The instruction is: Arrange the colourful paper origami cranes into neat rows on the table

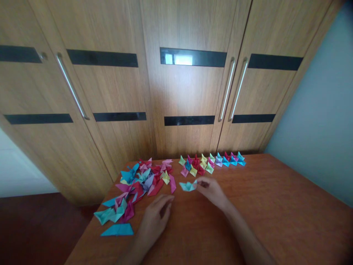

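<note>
My right hand (211,189) pinches the right end of a pale teal origami figure (188,186), boat-like in outline with pointed tips. It is held at the middle of the wooden table, in front of the rows of folded figures. My left hand (157,217) is over the table to the left, fingers loosely curved with a gap at the thumb and nothing visible in them. Close by is a pile of folded paper pieces (149,182) in pink, red, blue, purple and teal. Beside the left wrist lies a flat blue folded piece (118,230).
Small origami figures (203,161) in many colours stand in rows along the table's back edge. Behind the brown table (275,213) rises a wooden wardrobe (187,88) with long metal handles. A pale blue wall (317,121) is on the right.
</note>
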Tool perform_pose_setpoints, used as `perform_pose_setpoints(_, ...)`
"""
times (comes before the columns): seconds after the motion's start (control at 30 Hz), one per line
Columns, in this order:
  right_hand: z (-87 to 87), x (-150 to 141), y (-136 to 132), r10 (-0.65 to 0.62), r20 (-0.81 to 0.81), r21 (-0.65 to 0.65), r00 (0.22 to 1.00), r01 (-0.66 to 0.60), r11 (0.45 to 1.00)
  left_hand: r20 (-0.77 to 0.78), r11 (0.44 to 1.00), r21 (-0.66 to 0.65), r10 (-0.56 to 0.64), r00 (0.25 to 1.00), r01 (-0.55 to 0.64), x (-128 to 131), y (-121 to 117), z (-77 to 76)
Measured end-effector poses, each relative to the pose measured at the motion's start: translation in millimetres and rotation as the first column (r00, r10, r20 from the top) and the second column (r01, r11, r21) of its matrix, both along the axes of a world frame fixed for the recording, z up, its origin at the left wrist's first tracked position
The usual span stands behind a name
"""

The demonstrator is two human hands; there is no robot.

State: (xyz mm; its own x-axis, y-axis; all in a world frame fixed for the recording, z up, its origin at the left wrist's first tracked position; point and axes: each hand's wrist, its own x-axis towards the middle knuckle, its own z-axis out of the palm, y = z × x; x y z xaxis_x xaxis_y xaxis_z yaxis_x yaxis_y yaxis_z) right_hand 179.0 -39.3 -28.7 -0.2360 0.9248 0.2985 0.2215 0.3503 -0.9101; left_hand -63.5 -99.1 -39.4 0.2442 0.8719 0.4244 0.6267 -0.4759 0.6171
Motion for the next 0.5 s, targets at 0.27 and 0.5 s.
perform_pose_setpoints(0.27,-24.5,101,30,-0.745,0.169,0.054,0.645,0.749,0.660,0.043,0.991,-0.136,-0.004,0.999,0.009,2,5,-2.3)
perform_pose_setpoints(0.5,-40.9,98,46,-0.581,0.670,0.031,0.462,0.764,0.644,0.109,0.972,-0.235,0.028,0.994,-0.002,-3,12,-8.9)
